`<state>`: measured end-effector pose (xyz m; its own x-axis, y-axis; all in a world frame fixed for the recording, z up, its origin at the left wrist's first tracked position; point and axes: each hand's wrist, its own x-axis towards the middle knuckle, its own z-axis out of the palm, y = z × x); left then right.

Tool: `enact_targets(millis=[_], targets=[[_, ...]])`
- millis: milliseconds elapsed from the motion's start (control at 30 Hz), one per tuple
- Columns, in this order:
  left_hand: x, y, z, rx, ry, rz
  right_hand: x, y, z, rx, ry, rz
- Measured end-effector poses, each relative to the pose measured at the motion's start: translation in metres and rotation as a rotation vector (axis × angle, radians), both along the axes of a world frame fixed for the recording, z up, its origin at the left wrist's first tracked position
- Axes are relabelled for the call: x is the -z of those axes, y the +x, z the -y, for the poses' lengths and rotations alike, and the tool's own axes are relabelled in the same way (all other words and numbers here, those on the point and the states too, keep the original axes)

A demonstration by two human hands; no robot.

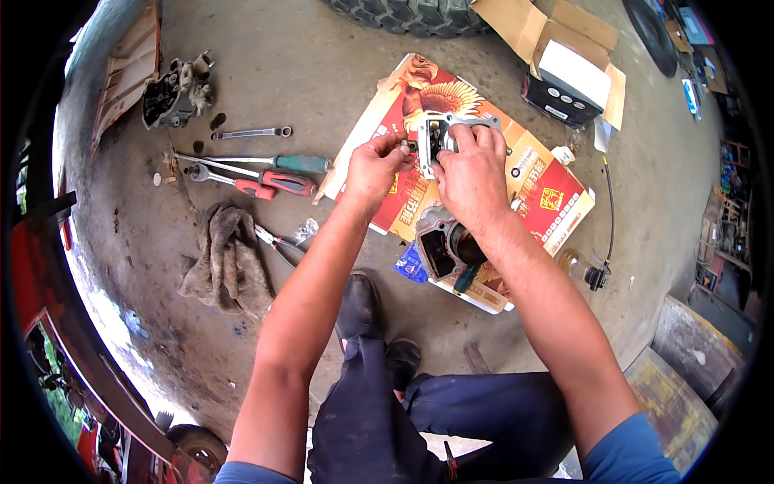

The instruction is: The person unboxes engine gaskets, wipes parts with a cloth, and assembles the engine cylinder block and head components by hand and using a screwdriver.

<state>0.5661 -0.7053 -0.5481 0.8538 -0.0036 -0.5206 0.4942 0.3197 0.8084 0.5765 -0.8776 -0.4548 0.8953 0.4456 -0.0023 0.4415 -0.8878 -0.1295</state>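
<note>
My right hand [474, 171] is closed over a silvery engine cylinder head [427, 161], steadying it above a red and yellow flattened carton [387, 198]. Beside the head's open left side, the fingers of my left hand [377, 168] are pinched together at a small dark part [412, 147]. What exactly that part is stays too small to make out. Just below my right wrist, a second metal engine piece, a cylinder block [438, 246], lies on the carton. A green screwdriver handle [465, 280] pokes out next to it.
On the concrete floor to the left lie a ring spanner [251, 133], a green-handled screwdriver [300, 164], red-handled tools [286, 183], pliers [278, 242], a brown rag [230, 262] and an old engine casing [179, 93]. An opened cardboard box [568, 81] stands far right, near a tyre [411, 14].
</note>
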Motion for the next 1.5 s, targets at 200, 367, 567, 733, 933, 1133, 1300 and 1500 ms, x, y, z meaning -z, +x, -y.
enact_targets(millis=[200, 367, 567, 733, 933, 1133, 1300, 1500], targets=[[-0.004, 0.001, 0.001, 0.010, 0.023, -0.013, 0.006, 0.005, -0.010, 0.084, -0.087, -0.036], [-0.001, 0.002, 0.000, 0.018, 0.017, -0.011, 0.007, 0.005, -0.006, 0.047, -0.090, -0.027], [0.000, 0.000, 0.001, 0.012, 0.018, -0.003, 0.003, 0.009, -0.005, -0.007, -0.148, -0.044], [-0.002, 0.001, 0.001, 0.018, 0.029, 0.018, 0.008, 0.009, -0.003, -0.046, -0.125, -0.014], [-0.006, 0.001, 0.000, 0.029, 0.055, 0.011, 0.008, 0.004, 0.008, -0.082, 0.005, 0.013], [-0.007, -0.001, -0.004, 0.026, 0.078, 0.027, 0.012, 0.001, 0.009, -0.072, 0.021, 0.037], [-0.003, -0.004, -0.005, -0.008, 0.050, 0.031, 0.009, -0.001, 0.012, -0.056, 0.124, 0.011], [-0.004, -0.005, -0.003, -0.023, -0.021, -0.004, 0.012, -0.002, 0.016, -0.043, 0.213, 0.027]])
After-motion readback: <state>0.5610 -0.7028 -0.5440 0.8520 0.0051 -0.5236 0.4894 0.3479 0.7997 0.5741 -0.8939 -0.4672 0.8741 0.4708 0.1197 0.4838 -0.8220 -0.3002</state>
